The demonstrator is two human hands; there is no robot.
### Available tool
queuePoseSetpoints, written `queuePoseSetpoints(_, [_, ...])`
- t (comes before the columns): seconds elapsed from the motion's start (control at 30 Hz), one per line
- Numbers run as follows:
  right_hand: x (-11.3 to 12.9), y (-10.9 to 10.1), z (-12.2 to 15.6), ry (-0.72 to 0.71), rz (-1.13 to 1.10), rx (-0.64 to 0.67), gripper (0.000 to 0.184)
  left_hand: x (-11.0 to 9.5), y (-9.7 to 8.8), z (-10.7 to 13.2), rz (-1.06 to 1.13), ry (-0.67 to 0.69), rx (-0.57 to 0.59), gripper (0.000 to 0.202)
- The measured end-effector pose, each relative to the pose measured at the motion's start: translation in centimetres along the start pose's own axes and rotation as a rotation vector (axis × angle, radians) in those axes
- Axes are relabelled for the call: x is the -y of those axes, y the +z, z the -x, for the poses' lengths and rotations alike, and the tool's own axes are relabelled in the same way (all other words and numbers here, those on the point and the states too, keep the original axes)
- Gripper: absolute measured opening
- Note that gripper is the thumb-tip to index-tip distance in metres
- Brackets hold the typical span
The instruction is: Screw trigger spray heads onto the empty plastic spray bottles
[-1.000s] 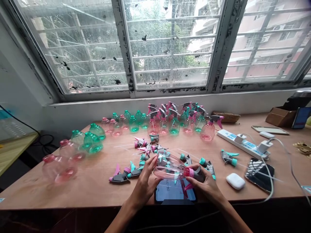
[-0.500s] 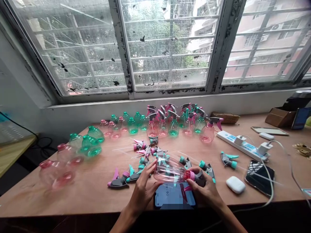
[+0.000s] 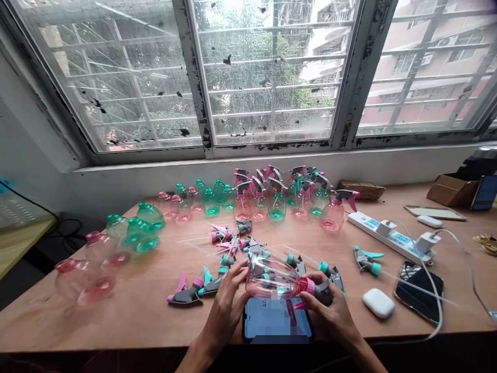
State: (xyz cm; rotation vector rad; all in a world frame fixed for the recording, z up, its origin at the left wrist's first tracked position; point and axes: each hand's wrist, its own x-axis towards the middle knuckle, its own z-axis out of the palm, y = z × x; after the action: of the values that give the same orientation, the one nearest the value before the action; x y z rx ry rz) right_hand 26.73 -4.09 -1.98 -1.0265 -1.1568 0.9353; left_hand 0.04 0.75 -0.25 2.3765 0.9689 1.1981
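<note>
A clear pink spray bottle (image 3: 272,275) lies sideways in the air between my hands, over a lit phone (image 3: 267,318) near the table's front edge. My left hand (image 3: 229,300) is closed round its base end. At the neck, my right hand (image 3: 330,305) grips the grey and pink spray head (image 3: 320,291), which sits on the bottle's mouth; how tightly it is screwed on I cannot tell. Loose spray heads (image 3: 229,241) with thin tubes are scattered just beyond my hands. One pink and grey spray head (image 3: 186,294) lies to the left of my left hand.
Bottles without heads, pink (image 3: 87,282) and green (image 3: 142,235), stand along the left. Bottles with spray heads (image 3: 277,202) are grouped below the window. On the right are a power strip (image 3: 390,237), a white earbud case (image 3: 378,303) and a dark phone (image 3: 419,292) with a cable across it.
Both hands keep their hold on the spray bottle, which has shifted barely at all. The view has moved slightly, so the table things sit a little differently in the picture.
</note>
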Motion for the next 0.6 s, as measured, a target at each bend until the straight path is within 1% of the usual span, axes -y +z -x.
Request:
queuePoseSetpoints(0.1, [0.31,0.29,0.17,-0.022,0.035,-0.01,0.026,-0.09,0.06,0.04,0.018,-0.015,0.035,0.049])
queuePoseSetpoints(0.2, [0.56,0.51,0.25,-0.047,0.057,-0.017,0.025,-0.2,-0.02,0.01,0.032,-0.031,0.04,0.057])
queuePoseSetpoints(0.23, [0.59,0.53,0.25,-0.054,0.068,-0.015,0.025,-0.26,-0.07,-0.02,0.046,-0.038,0.041,0.055])
queuePoseSetpoints(0.33, [0.54,0.4,0.22,-0.067,0.1,-0.016,0.025,-0.47,-0.2,-0.15,0.099,-0.072,0.055,0.041])
queuePoseSetpoints(0.4, [0.48,0.28,0.22,-0.068,0.093,-0.021,0.025,-0.54,-0.2,-0.22,0.115,-0.082,0.058,0.038])
queuePoseSetpoints(0.6, [0.49,0.23,0.29,-0.057,0.084,-0.003,0.026,-0.11,0.14,-0.02,0.101,-0.075,0.032,0.045])
